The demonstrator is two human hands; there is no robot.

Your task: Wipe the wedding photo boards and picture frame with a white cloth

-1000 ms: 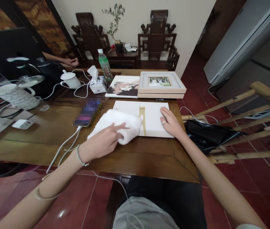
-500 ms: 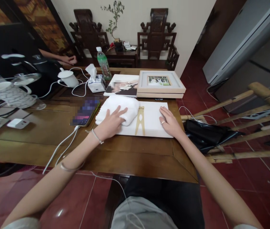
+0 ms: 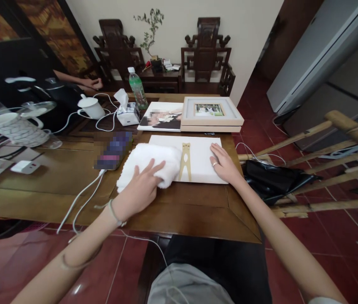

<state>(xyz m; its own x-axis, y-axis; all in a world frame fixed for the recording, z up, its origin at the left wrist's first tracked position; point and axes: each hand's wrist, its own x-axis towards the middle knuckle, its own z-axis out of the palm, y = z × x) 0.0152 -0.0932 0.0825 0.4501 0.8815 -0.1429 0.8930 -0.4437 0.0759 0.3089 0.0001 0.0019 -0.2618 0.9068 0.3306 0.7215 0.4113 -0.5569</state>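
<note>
A white fluffy cloth (image 3: 141, 157) lies over the left part of a flat white panel (image 3: 202, 162) and onto the table. My left hand (image 3: 139, 185) rests on the cloth, its fingers spread over the top and the thumb tucked at its near right edge, gripping it. A tan, long-legged cat-like figure (image 3: 185, 156) shows near the panel's middle. My right hand (image 3: 224, 164), with a ring, lies flat on the panel's right side, fingers outstretched, holding nothing.
Behind the panel are a framed picture (image 3: 235, 116) on a stack, a photo print (image 3: 156, 122), a tissue box (image 3: 128, 115) and a bottle (image 3: 138, 88). Left are a phone (image 3: 115, 150) with cable, cups and a charger (image 3: 25, 166). Another person's hand (image 3: 95, 83) shows behind.
My left hand and the cloth have moved left and toward me, uncovering the panel's upper left part. My right hand stays on the panel.
</note>
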